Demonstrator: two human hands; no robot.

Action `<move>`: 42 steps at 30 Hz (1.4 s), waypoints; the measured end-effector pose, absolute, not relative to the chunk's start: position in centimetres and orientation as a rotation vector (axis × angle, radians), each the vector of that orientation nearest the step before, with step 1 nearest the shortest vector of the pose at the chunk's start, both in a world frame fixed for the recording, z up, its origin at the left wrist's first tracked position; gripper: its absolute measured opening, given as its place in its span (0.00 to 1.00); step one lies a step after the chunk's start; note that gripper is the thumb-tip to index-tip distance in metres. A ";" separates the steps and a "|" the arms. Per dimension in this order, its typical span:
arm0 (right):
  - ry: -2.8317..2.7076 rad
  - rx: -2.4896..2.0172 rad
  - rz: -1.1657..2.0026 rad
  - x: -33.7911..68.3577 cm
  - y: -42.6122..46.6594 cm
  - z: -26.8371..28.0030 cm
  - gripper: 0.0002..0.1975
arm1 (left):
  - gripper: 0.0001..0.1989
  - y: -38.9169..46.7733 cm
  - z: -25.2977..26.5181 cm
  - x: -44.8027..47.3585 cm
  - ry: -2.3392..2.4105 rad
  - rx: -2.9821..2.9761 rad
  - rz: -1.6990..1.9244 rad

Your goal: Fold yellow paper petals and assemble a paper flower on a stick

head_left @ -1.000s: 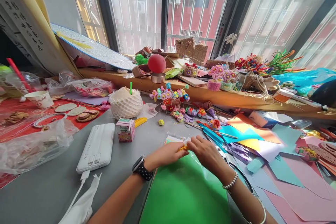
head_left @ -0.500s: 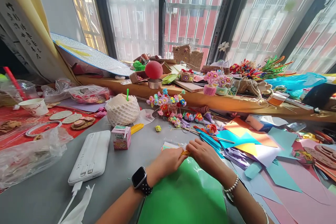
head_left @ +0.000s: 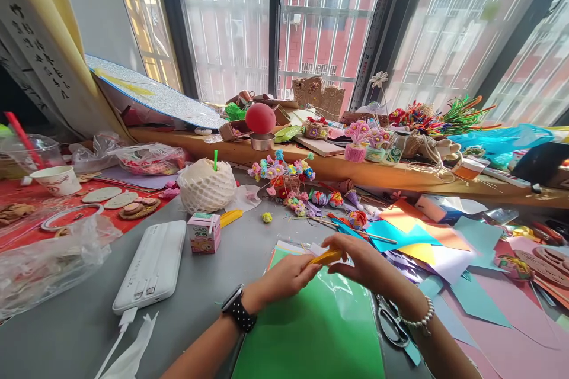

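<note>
A narrow piece of yellow folded paper (head_left: 326,257) is held above a green sheet in a clear sleeve (head_left: 311,325). My left hand (head_left: 284,275) pinches its left end between thumb and fingers. At the other end, my right hand (head_left: 360,257) curves over the paper with fingertips and thumb on either side of it. Part of the fold is hidden by my fingers. Black-handled scissors (head_left: 393,325) lie beside the sleeve, under my right wrist.
A white power bank (head_left: 151,266), a pink drink carton (head_left: 204,233) and a netted coconut (head_left: 208,186) stand on the left. Behind my hands are small crocheted flowers (head_left: 282,174). Coloured paper sheets (head_left: 480,296) cover the right side. A wooden sill (head_left: 275,159) runs along the back.
My right hand has lifted and shifted right, its fingers loosening from a tight grip, so more yellow paper shows. The scissors have come into fuller view. My left hand has turned slightly.
</note>
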State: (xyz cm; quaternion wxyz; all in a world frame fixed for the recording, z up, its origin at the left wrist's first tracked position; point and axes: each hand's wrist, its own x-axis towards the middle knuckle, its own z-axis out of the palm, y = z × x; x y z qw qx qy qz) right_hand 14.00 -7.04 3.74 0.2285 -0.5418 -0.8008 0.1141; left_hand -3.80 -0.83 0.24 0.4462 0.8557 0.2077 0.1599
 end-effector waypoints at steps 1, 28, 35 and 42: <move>-2.107 -1.471 0.425 14.3 -7.1 4.0 0.18 | 0.15 -0.8 0.4 -3.9 0.453 1.900 0.376; -1.689 -1.365 0.703 12.5 -5.4 1.5 0.15 | 0.18 -0.2 1.5 -5.0 0.256 1.040 0.363; -1.917 -1.712 0.298 13.1 -3.8 -0.6 0.08 | 0.17 1.9 1.5 -5.4 0.557 1.174 0.718; -2.013 -1.938 -0.036 11.0 -1.3 0.0 0.06 | 0.17 2.5 0.9 -5.5 0.761 1.201 0.985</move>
